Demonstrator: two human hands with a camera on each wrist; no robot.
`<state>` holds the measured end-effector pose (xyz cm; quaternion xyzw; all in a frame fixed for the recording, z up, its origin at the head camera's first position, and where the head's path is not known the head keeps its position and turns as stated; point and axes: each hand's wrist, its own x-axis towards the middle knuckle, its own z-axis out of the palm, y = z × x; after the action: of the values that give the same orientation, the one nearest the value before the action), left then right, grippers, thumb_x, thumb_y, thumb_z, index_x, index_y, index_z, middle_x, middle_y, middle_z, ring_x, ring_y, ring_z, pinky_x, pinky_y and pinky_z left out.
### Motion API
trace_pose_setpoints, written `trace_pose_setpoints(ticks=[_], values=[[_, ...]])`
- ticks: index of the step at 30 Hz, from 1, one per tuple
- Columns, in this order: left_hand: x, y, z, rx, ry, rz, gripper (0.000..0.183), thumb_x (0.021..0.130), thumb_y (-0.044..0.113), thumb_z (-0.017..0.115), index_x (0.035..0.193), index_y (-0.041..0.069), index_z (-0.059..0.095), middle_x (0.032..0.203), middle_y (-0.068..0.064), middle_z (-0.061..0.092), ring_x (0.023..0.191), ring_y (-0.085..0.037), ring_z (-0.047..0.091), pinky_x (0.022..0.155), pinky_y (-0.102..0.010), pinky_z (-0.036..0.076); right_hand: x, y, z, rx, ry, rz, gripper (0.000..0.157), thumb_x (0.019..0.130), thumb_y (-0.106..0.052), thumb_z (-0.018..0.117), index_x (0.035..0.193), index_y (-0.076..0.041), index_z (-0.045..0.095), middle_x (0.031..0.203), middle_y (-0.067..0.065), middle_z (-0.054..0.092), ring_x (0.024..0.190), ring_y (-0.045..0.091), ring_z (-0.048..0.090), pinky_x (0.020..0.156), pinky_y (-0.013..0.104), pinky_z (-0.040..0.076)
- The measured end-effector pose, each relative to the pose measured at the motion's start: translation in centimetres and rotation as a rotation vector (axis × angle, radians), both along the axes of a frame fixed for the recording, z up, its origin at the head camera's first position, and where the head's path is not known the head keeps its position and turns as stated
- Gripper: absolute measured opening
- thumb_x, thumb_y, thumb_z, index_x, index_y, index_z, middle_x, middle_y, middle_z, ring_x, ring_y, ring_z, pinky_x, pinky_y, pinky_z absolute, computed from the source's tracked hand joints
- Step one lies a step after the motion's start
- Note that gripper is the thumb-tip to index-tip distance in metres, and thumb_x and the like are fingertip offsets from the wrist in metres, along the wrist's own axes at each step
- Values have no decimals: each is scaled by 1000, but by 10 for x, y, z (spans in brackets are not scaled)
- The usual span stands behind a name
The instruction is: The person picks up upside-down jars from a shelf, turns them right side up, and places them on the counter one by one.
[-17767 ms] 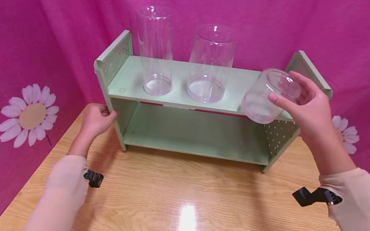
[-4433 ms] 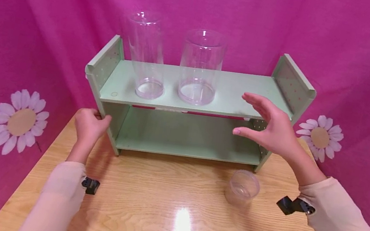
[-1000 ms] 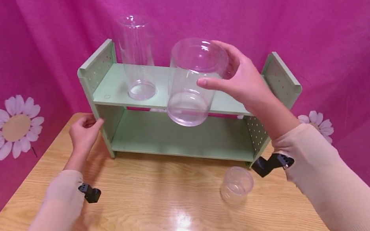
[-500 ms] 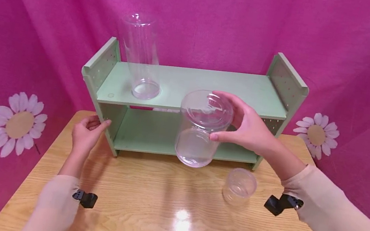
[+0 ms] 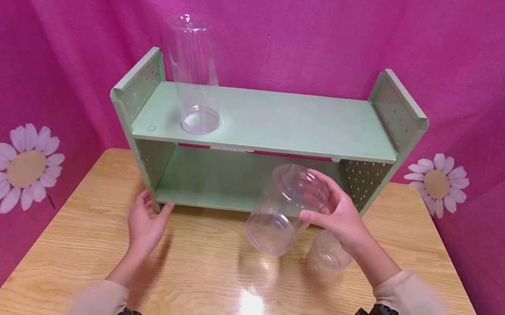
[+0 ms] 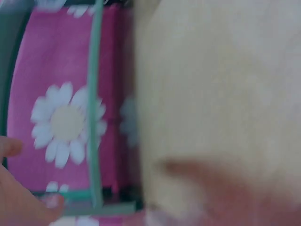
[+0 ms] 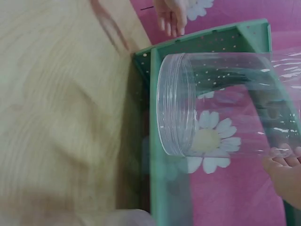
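Observation:
My right hand (image 5: 341, 220) grips a wide clear plastic jar (image 5: 274, 221) near its upper end. The jar is tilted and hangs over the table in front of the shelf; the right wrist view also shows the jar (image 7: 216, 103) with fingertips (image 7: 282, 157) against its side. A short clear jar (image 5: 328, 253) stands on the table just beyond it, partly behind the right hand. My left hand (image 5: 146, 226) is beside the lower left front corner of the green shelf (image 5: 297, 123), fingers loosely spread and holding nothing. Whether it touches the shelf I cannot tell.
A tall clear jar (image 5: 199, 84) stands upright on the left of the top shelf board. The two-tier shelf rests on a wooden table (image 5: 193, 290). A pink cloth (image 5: 292, 22) with daisies hangs behind and at both sides.
My right hand has lifted the wide jar off the top board and lowered it forward over the table, tilting it. My left hand has moved from the shelf's left side down and right, toward its front corner.

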<state>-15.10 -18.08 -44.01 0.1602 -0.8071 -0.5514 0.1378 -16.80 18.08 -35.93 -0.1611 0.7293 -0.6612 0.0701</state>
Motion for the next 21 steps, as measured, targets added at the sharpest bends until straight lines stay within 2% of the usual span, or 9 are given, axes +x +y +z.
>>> trace_pose_setpoints(ticks=[2,5,11,13,17,18,20,21], values=[[6,13,-7,20,53,-60,62,90,14,68,140,-10,40,138,-29,50,130,-40,49,112,-48,41,2,-1,-8,-41,-8,-12,84,80,-1,77,150,-2,31,133,-13,53,115,-7,58,99,12,48],[14,31,-14,60,98,-186,59,88,10,71,138,-8,44,138,-27,54,130,-38,52,112,-45,42,4,-5,-20,-78,-27,-34,85,79,-1,78,150,-2,31,128,-18,55,114,-7,58,99,12,49],[18,54,-15,93,155,-431,62,86,6,73,140,-4,44,142,-24,52,135,-35,49,115,-42,39,8,-12,-34,-139,-64,-63,83,80,5,72,151,-1,30,131,-16,54,117,-8,56,100,11,47],[18,57,-15,71,156,-509,66,84,7,75,141,-2,44,145,-22,51,138,-35,48,116,-42,38,9,-13,-37,-157,-81,-64,82,81,5,70,151,0,28,142,-3,52,119,-9,54,101,10,45],[20,63,-15,-5,131,-628,74,81,14,79,144,4,43,149,-16,48,140,-34,45,116,-45,36,12,-16,-47,-237,-99,-53,80,84,5,65,152,3,22,142,-5,53,120,-8,54,102,10,45],[20,65,-15,-27,123,-649,76,80,16,80,145,6,42,151,-15,47,141,-34,44,117,-46,36,12,-16,-48,-261,-106,-55,79,85,5,64,152,4,21,139,-7,55,120,-7,54,102,10,45],[21,69,-15,-58,116,-679,80,78,21,82,147,9,41,152,-13,46,141,-33,44,117,-49,36,13,-18,-51,-314,-123,-66,78,86,6,61,152,5,20,128,-19,56,119,-6,55,101,11,46],[20,71,-16,-66,114,-691,83,77,22,83,147,10,40,153,-12,45,142,-33,43,117,-49,36,13,-19,-51,-335,-136,-75,77,87,6,60,152,6,19,128,-17,56,119,-6,56,102,11,46]])
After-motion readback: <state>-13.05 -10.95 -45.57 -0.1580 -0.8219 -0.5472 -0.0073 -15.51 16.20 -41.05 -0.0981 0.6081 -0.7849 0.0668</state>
